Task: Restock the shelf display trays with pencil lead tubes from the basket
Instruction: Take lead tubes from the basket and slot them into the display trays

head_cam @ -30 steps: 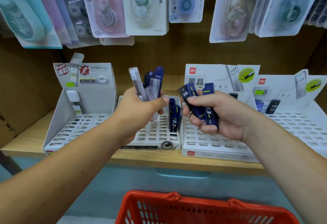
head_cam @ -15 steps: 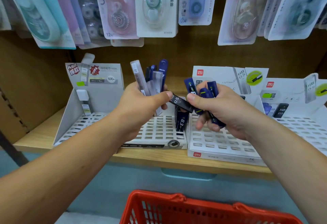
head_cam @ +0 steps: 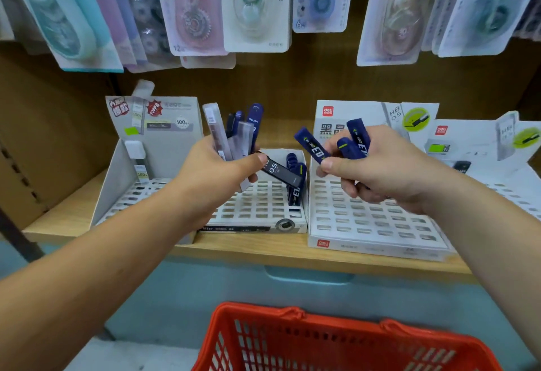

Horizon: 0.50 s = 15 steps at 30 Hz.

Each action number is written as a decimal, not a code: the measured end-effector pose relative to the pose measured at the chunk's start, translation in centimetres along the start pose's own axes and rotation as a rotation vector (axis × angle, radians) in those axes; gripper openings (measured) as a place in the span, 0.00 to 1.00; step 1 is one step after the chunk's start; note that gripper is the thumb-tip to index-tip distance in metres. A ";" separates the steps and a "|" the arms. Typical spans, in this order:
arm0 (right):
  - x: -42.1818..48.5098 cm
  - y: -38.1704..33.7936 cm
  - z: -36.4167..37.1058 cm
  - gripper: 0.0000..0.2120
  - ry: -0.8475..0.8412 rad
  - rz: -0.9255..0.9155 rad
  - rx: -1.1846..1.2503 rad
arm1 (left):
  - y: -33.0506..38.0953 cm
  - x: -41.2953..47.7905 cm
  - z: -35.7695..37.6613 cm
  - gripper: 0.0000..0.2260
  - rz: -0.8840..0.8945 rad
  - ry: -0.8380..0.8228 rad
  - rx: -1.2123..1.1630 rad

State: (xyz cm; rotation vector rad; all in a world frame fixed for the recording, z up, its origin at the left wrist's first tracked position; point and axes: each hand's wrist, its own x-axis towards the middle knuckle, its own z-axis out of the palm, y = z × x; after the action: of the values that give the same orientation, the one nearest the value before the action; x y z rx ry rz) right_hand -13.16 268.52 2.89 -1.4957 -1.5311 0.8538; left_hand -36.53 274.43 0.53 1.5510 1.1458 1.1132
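The fingers of the left hand (head_cam: 216, 171) are curled tight round a fan of pencil lead tubes (head_cam: 234, 136), clear and dark blue, pointing up toward 12 o'clock. Its thumb (head_cam: 256, 163) also pins the end of a black tube (head_cam: 281, 173) marked 0.5, which slants away toward 4 o'clock. The fingers of the right hand (head_cam: 380, 171) are closed on a bunch of blue tubes (head_cam: 357, 142) that splay toward 11 and 12 o'clock. The hands are near each other but apart, both above the white display trays on the wooden shelf (head_cam: 248, 249).

Under the left hand, the middle tray (head_cam: 257, 209) has a few standing tubes (head_cam: 295, 186) in slots at its 3 o'clock edge. The right tray (head_cam: 366, 224) lies just beside it at 3 o'clock, and the left tray (head_cam: 123, 177) at 9 o'clock. A red basket (head_cam: 322, 341) sits at 6 o'clock, its inside out of view. Carded correction tapes (head_cam: 254, 4) hang at 12 o'clock.
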 end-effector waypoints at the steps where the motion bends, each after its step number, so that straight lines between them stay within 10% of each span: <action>1: -0.1 -0.1 -0.1 0.03 -0.011 -0.017 -0.068 | -0.1 -0.1 0.0 0.07 0.004 0.001 0.020; 15: 0.9 -1.2 2.0 0.07 0.163 -0.156 -0.367 | -2.0 0.1 0.2 0.08 -0.018 0.080 0.127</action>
State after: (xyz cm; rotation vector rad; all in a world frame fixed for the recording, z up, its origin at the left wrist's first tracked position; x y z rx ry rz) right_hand -15.41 269.50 3.14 -1.6302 -1.7175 0.3626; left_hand -36.71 274.84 -1.41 1.6018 1.3041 1.1178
